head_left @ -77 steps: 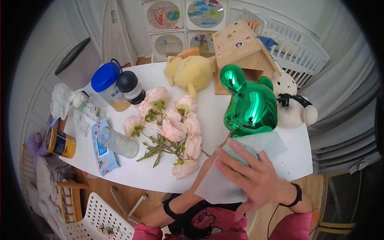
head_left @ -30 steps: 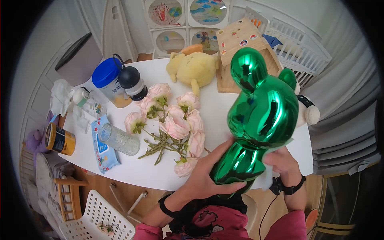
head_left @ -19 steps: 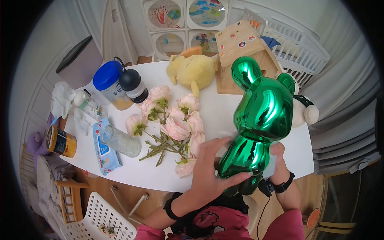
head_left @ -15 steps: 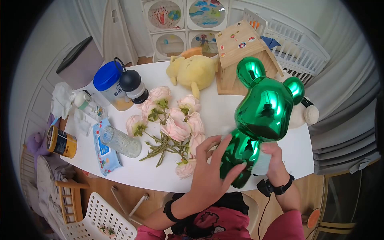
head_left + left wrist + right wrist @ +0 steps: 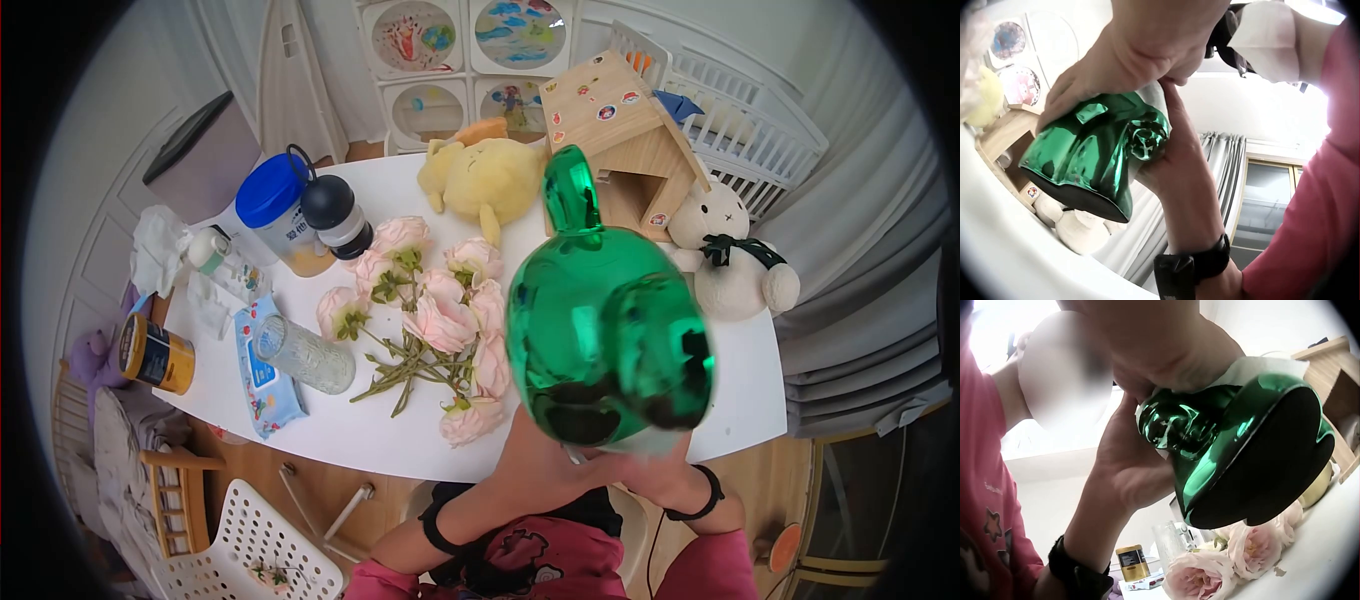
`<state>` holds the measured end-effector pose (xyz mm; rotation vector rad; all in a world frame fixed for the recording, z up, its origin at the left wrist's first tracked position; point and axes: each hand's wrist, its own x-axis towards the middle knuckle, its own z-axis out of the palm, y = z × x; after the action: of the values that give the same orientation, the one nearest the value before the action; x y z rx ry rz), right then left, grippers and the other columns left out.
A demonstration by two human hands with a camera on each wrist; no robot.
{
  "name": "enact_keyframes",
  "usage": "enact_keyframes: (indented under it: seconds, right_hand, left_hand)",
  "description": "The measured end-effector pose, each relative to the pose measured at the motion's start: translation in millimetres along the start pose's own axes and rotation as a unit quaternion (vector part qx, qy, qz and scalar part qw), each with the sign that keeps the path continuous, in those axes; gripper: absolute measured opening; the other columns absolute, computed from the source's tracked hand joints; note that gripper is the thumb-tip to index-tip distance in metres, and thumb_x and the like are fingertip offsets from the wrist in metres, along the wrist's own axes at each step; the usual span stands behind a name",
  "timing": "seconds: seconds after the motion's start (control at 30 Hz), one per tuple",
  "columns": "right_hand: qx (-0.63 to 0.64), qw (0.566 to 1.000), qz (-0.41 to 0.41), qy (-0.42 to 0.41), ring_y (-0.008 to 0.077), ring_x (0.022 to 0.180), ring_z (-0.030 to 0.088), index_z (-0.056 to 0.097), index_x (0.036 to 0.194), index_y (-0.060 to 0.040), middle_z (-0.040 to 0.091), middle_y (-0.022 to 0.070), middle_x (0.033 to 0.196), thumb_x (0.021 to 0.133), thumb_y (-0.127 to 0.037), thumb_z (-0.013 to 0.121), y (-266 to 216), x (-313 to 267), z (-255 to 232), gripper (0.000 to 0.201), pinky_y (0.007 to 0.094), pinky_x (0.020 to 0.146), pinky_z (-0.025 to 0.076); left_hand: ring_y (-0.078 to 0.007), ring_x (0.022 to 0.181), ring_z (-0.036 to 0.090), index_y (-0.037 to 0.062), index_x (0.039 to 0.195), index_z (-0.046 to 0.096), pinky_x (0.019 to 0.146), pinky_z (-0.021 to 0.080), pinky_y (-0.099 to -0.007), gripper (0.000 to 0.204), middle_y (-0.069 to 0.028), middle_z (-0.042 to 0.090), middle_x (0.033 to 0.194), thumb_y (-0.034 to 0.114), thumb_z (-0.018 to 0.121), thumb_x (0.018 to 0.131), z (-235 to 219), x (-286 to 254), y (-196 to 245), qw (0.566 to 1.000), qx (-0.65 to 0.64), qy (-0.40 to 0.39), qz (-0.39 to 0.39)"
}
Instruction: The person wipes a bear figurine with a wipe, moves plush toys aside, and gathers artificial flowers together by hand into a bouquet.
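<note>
A shiny green bear figurine is held up over the table's front edge, its head tipped toward the camera. My left hand grips it from below, fingers wrapped along its side in the left wrist view. Against its other side, my right hand holds a thin white wipe, which lies between the palm and the glossy surface. The two hands meet under the head in the head view, where the figurine hides most of the fingers. Its flat dark base faces the right wrist camera.
Pink roses lie left of the figurine on the white table. Further left are a glass vase, a wipes packet and a yellow tin. Behind stand a yellow plush, a wooden house and a white plush rabbit.
The wipe was spread over the figurine under my right hand, then went to its side. The figurine was lifted and turned, and now tips toward the camera; my hands have come together beneath it.
</note>
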<state>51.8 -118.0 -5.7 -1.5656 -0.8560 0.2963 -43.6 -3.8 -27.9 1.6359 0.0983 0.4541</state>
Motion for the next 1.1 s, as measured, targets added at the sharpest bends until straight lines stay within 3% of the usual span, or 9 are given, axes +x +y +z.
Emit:
enact_keyframes:
  seconds: [0.03,0.07,0.17,0.43,0.63,0.87,0.93,1.03,1.1]
  right_hand:
    - [-0.031,0.999,0.011,0.009,0.0225,0.088,0.066,0.063,0.106,0.0004,0.067,0.0131,0.102,0.063,-0.021,0.085,0,-2,0,0.053,0.0320,0.077,0.051]
    - [-0.070,0.997,0.004,-0.011,0.0257,0.095,0.062,0.063,0.107,-0.0008,0.063,0.0135,0.107,0.063,-0.023,0.085,-2,-1,0,0.054,0.0341,0.082,0.050]
    - [-0.100,0.991,-0.050,-0.072,0.0301,0.104,0.058,0.063,0.108,-0.0023,0.059,0.0147,0.114,0.064,-0.024,0.084,-16,3,-2,0.053,0.0354,0.087,0.047]
    - [-0.247,0.929,-0.097,-0.259,0.0427,0.123,0.042,0.047,0.130,-0.0012,0.042,0.0238,0.135,0.067,-0.032,0.081,-25,11,-14,0.078,0.0431,0.101,0.041]
    - [-0.257,0.926,-0.073,-0.266,0.0411,0.123,0.043,0.042,0.134,0.0004,0.042,0.0268,0.132,0.065,-0.037,0.082,-25,20,-16,0.088,0.0421,0.099,0.042]
    - [-0.204,0.924,0.013,-0.322,0.0411,0.101,0.058,0.043,0.131,-0.0005,0.050,0.0235,0.115,0.059,-0.046,0.087,-3,26,-17,0.096,0.0411,0.088,0.048]
    - [-0.181,0.913,0.030,-0.365,0.0404,0.097,0.061,0.044,0.131,-0.0020,0.051,0.0221,0.114,0.058,-0.046,0.087,0,30,-18,0.096,0.0408,0.087,0.049]
    - [-0.132,0.912,0.090,-0.378,0.0328,0.095,0.063,0.048,0.129,-0.0056,0.056,0.0168,0.114,0.057,-0.041,0.089,5,31,-17,0.090,0.0384,0.085,0.050]
    - [-0.035,0.926,0.118,-0.358,0.0193,0.097,0.064,0.057,0.121,-0.0063,0.067,0.0068,0.108,0.057,-0.027,0.090,11,32,-16,0.075,0.0320,0.084,0.050]
  left_hand:
    - [-0.0251,0.110,0.055,-0.0005,0.125,0.047,0.090,0.046,-0.0380,0.076,-0.0161,0.053,0.123,0.029,0.086,0.067,-4,-2,-3,0.999,-0.021,-0.028,0.029]
    - [-0.0188,0.106,0.057,0.0001,0.126,0.048,0.086,0.049,-0.0338,0.079,-0.0098,0.059,0.118,0.022,0.089,0.062,-9,-6,3,0.991,-0.098,-0.048,-0.071]
    - [-0.0173,0.110,0.054,0.0002,0.129,0.047,0.090,0.048,-0.0323,0.082,-0.0084,0.056,0.123,0.017,0.090,0.060,-10,-11,-15,0.981,-0.189,-0.053,0.011]
    - [-0.0180,0.112,0.054,0.0014,0.131,0.046,0.094,0.046,-0.0333,0.083,-0.0083,0.055,0.124,0.017,0.089,0.062,-20,-23,-34,0.967,-0.254,-0.021,-0.023]
    - [-0.0184,0.113,0.054,0.0015,0.131,0.045,0.098,0.045,-0.0347,0.080,-0.0089,0.055,0.124,0.022,0.086,0.065,-14,-24,-33,0.943,-0.323,0.072,-0.039]
    - [-0.0223,0.113,0.055,0.0016,0.132,0.044,0.099,0.044,-0.0381,0.083,-0.0103,0.055,0.125,0.032,0.084,0.067,-13,-30,-46,0.906,-0.398,0.139,-0.034]
    - [-0.0271,0.115,0.054,0.0030,0.134,0.044,0.100,0.045,-0.0419,0.086,-0.0123,0.053,0.128,0.041,0.081,0.066,-16,-32,-41,0.839,-0.527,0.136,0.009]
    - [-0.0283,0.116,0.054,0.0034,0.134,0.043,0.100,0.045,-0.0431,0.087,-0.0129,0.053,0.129,0.043,0.080,0.066,-25,-35,-55,0.834,-0.538,0.125,0.002]
    - [-0.0295,0.116,0.054,0.0038,0.134,0.043,0.100,0.045,-0.0444,0.088,-0.0135,0.052,0.130,0.046,0.079,0.066,-30,-35,-69,0.829,-0.549,0.109,-0.004]
